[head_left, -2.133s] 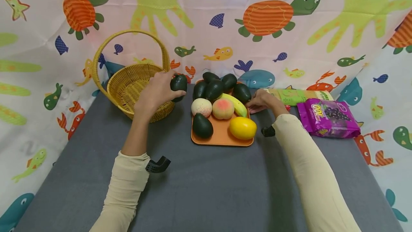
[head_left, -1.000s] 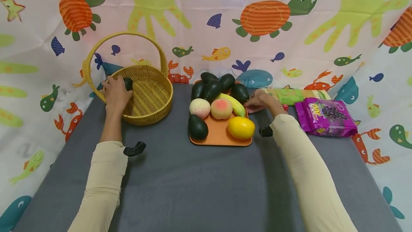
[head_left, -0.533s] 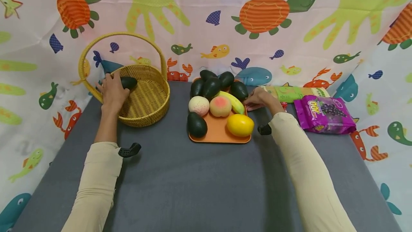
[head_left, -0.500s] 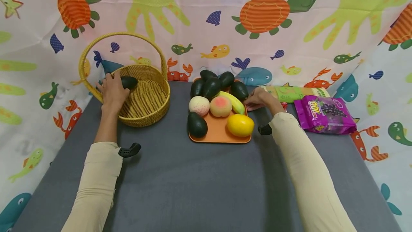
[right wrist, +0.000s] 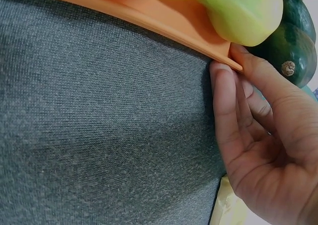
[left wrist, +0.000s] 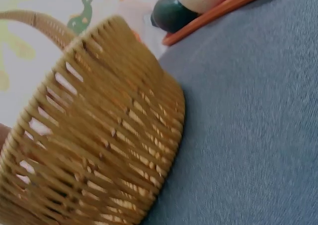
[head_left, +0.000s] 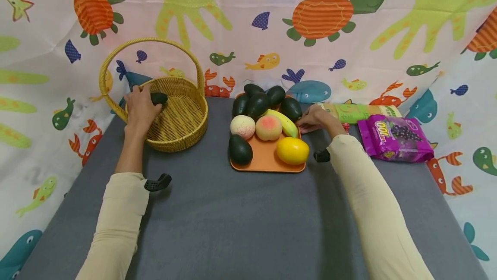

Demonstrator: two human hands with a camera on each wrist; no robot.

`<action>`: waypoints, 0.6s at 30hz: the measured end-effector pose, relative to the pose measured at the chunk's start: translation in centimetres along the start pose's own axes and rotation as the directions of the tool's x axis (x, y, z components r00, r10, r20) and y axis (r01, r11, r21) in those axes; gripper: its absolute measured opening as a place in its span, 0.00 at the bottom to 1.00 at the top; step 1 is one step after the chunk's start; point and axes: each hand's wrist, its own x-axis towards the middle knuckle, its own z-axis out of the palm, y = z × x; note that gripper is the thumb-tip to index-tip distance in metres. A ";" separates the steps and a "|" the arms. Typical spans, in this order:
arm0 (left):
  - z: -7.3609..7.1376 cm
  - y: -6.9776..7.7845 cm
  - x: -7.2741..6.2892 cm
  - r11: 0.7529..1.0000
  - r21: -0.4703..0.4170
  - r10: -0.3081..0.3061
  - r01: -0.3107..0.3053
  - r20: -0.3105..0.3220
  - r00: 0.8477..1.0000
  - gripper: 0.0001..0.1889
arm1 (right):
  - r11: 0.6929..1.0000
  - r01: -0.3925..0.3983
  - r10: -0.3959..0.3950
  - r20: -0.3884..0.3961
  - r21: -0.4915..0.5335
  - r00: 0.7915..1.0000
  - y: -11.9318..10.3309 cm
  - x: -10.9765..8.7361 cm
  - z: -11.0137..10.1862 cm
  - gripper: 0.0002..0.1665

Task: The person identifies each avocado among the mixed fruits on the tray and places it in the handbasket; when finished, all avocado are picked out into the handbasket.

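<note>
In the head view, my left hand (head_left: 140,108) reaches inside the left part of the yellow wicker basket (head_left: 176,144) and holds a dark green avocado (head_left: 158,98), partly covered by the hand. The basket's wall (left wrist: 109,120) fills much of the left wrist view and hides most of that hand. My right hand (right wrist: 268,120) pinches the rim of the orange tray (right wrist: 186,40) between thumb and fingers. On that tray lie several avocados (head_left: 257,105), a banana (head_left: 285,124), a peach (head_left: 268,127), a pale speckled fruit (head_left: 242,126) and a yellow lemon-like fruit (head_left: 293,150).
Right of the tray lie a green packet (head_left: 357,113) and a purple grape-printed bag (head_left: 396,137). Something small and red (head_left: 346,127) shows beside my right wrist. A printed sea-animal curtain (head_left: 240,25) stands behind the grey table (head_left: 248,224).
My left hand has carried the avocado leftward from beside the basket's right rim into its left part. Over the last half second it stays there. The right hand keeps its place at the tray.
</note>
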 end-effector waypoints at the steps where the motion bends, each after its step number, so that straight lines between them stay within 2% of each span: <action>1: -0.2 0.5 -0.1 1.000 -0.007 0.004 -0.004 0.002 1.000 0.35 | 1.000 0.001 -0.001 -0.001 -0.001 1.000 0.0 0.0 0.0 0.17; 6: -1.3 3.6 -0.9 0.994 -0.097 0.045 -0.042 0.038 0.998 0.32 | 1.000 0.004 -0.004 -0.002 0.008 1.000 0.1 0.3 0.2 0.14; 11: -1.9 7.1 -2.6 0.963 -0.249 0.130 -0.101 0.103 0.986 0.29 | 1.000 0.006 -0.006 -0.005 0.010 1.000 0.6 1.0 0.4 0.16; 14: -1.6 9.7 -4.2 0.951 -0.269 0.190 -0.150 0.132 0.973 0.29 | 1.000 0.013 -0.013 -0.015 0.004 1.000 0.8 1.5 0.4 0.18; 18: -0.4 13.2 -6.4 0.950 -0.241 0.250 -0.200 0.200 0.947 0.32 | 1.000 0.005 -0.006 -0.032 -0.024 0.999 0.6 1.6 0.0 0.20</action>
